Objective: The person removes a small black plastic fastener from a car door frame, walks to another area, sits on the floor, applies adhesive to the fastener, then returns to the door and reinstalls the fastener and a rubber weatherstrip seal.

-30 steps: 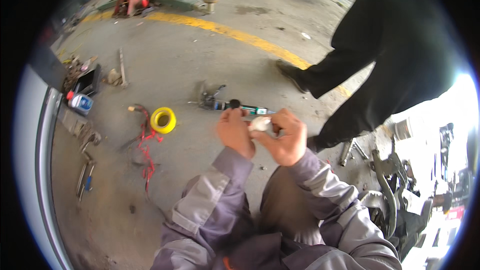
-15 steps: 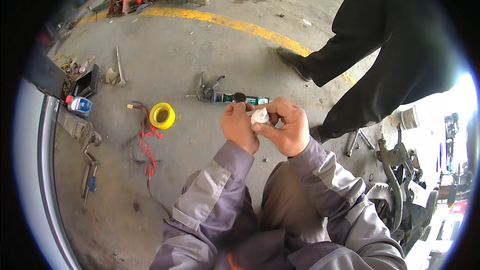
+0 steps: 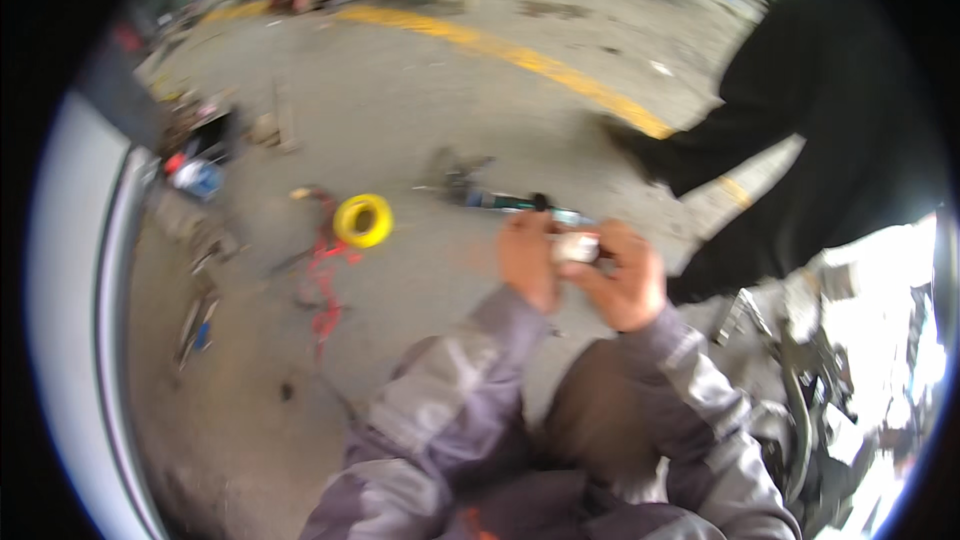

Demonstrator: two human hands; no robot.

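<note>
The picture is blurred. Close together in front of me, both hands are closed. My right hand [image 3: 627, 275] pinches a small white nozzle-shaped piece [image 3: 575, 248] between thumb and fingers. My left hand [image 3: 528, 258] is just beside it, its fingers near the white piece. A dark round-ended piece [image 3: 541, 202] sticks up from the left fingertips; the rest of it is hidden. Beyond the hands lies a caulking gun [image 3: 462, 183] on the floor, with a dark green cartridge [image 3: 505, 202] in it, partly behind my fingers.
A yellow tape roll [image 3: 364, 221] and tangled red strips [image 3: 325, 290] lie left. Farther left are a white bottle with a red cap [image 3: 195, 178], tools [image 3: 192, 332] and a pale panel edge [image 3: 110, 270]. A person's dark-trousered legs [image 3: 790, 130] stand right, above metal parts [image 3: 800, 410].
My view has swung, so the floor things and hands appear farther right, and it has blurred. The white piece now shows more side-on. Both hands stay together around it.
</note>
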